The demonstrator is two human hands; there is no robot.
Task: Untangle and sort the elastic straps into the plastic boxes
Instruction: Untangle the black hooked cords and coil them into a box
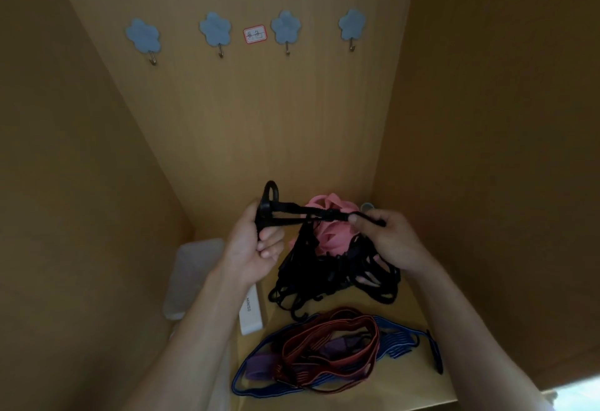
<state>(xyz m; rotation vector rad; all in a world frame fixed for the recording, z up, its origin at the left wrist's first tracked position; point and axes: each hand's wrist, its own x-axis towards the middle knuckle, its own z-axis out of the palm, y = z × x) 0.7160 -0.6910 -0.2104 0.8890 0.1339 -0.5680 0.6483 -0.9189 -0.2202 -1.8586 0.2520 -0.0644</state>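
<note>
black strap [293, 213] pinched taut by left grip [256, 248] and right grip [388, 238], white box [251, 315] lettered MINISO

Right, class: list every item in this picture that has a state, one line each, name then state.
Left hand, grips the black strap's looped end.
Right hand, pinches the black strap further along.
Black strap, pulled taut, trailing into the tangle.
Black tangle, knotted, heaped on the shelf.
Red strap, loose, lying over the blue strap.
Wall hooks, bare.

A white box [250, 315] in the lower centre is showing "MINISO"; the red-edged wall label [255, 34] is bearing unreadable handwriting.
</note>
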